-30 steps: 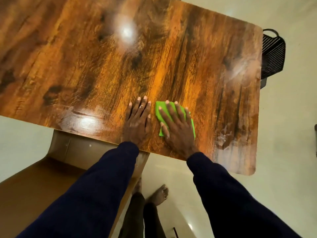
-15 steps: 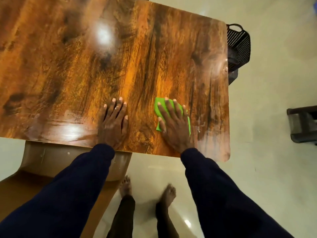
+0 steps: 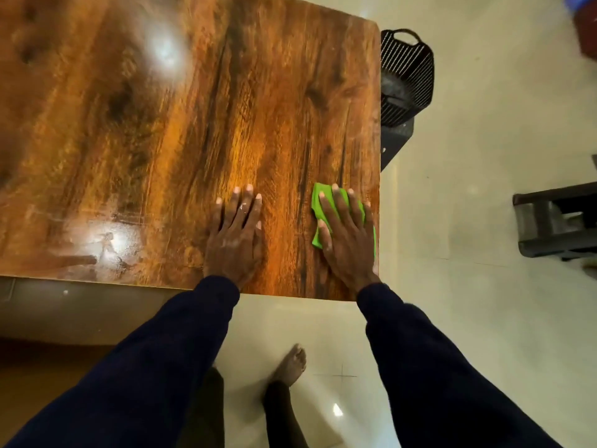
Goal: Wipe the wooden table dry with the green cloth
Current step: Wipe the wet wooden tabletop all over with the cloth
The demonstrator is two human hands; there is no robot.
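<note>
Head camera: the green cloth (image 3: 323, 189) lies flat on the wooden table (image 3: 193, 124), close to the table's near right corner; the right hand (image 3: 347, 240) presses it down, fingers straight and spread, covering most of it; the left hand (image 3: 234, 240) rests flat on the table's bare wood, holding nothing, just beside and toward the table's middle; a shiny, wet-looking patch (image 3: 97, 240) sits along the table's near edge, further left. The cloth looks thin, soft and light, so it is likely to bunch; a flat palm over its centre should steer it best.
</note>
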